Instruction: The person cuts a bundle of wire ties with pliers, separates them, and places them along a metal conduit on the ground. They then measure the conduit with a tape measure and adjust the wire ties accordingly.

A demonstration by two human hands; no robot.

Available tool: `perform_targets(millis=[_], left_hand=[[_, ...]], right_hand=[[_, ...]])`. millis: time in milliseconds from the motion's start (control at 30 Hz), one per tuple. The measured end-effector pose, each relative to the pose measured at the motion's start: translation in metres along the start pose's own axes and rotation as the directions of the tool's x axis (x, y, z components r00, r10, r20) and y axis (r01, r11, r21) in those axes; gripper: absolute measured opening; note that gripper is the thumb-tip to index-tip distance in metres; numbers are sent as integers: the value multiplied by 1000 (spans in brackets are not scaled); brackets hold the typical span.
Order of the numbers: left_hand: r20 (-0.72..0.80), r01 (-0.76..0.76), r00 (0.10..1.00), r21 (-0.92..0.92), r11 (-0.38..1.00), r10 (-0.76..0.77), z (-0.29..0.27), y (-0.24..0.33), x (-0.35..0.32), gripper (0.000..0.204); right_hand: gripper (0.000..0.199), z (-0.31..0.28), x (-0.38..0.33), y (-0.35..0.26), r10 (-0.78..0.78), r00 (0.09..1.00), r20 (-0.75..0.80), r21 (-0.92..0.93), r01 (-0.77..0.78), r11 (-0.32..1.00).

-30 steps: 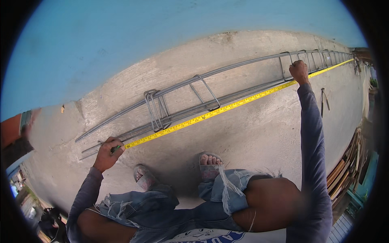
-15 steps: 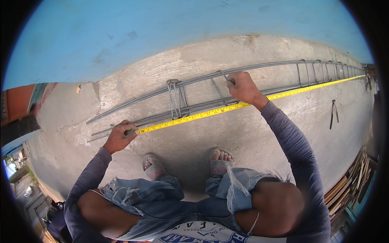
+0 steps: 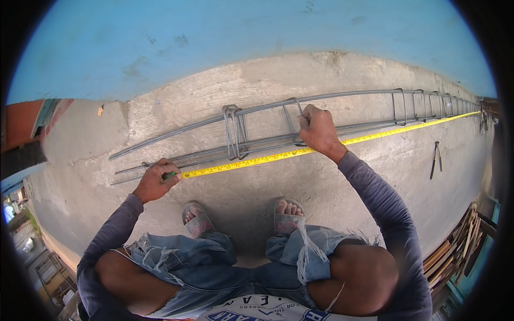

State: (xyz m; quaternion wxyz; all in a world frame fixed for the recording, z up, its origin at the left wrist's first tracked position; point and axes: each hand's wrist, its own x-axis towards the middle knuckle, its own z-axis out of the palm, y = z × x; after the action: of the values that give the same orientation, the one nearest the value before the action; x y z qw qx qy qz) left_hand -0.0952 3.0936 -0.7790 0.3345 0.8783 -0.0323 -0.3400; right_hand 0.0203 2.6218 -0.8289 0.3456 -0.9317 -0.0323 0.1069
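Observation:
A long yellow tape measure [image 3: 251,162] stretches along the near side of a rebar cage. My left hand [image 3: 153,181] is closed on the tape's left end, with a small bit of green showing between thumb and fingers. My right hand [image 3: 320,131] grips a bent square stirrup [image 3: 289,119] that encircles the cage's steel bars [image 3: 176,130]; my fingers hide part of it. Left of it, several stirrups [image 3: 233,134] stand bunched on the bars. More stirrups [image 3: 399,107] are spaced along the cage toward the far right.
The cage lies on a concrete floor [image 3: 364,182] beside a blue wall [image 3: 257,32]. Long-handled pincers [image 3: 436,160] lie at the right. Wood strips [image 3: 455,243] are piled at the lower right. My sandalled feet [image 3: 289,214] stand near the tape.
My right hand has shifted slightly left along the cage, and the stirrup's lower end has moved left with it, standing straighter. My left hand stays at the tape's end. The view has shifted a little.

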Motion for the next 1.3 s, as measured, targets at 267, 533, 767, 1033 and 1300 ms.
perform_targets(millis=[267,533,767,1033,1300], left_hand=[[3,0,1000,39,999,0,4,-12,5,25],[-113,-92,987,190,978,114,6,-43,9,25],[5,-43,999,150,988,43,0,-56,16,28],[202,107,974,-21,994,-100,-15,-22,41,28],[281,162,948,-33,986,-146,-29,-14,46,25]], right_hand=[[16,6,7,-5,5,1000,11,76,-6,997],[23,25,-2,35,35,991,129,292,-72,954],[20,32,4,45,102,975,195,294,-158,943],[31,-14,18,5,114,963,245,217,-169,961],[24,-4,0,-7,115,986,119,92,-126,988]])
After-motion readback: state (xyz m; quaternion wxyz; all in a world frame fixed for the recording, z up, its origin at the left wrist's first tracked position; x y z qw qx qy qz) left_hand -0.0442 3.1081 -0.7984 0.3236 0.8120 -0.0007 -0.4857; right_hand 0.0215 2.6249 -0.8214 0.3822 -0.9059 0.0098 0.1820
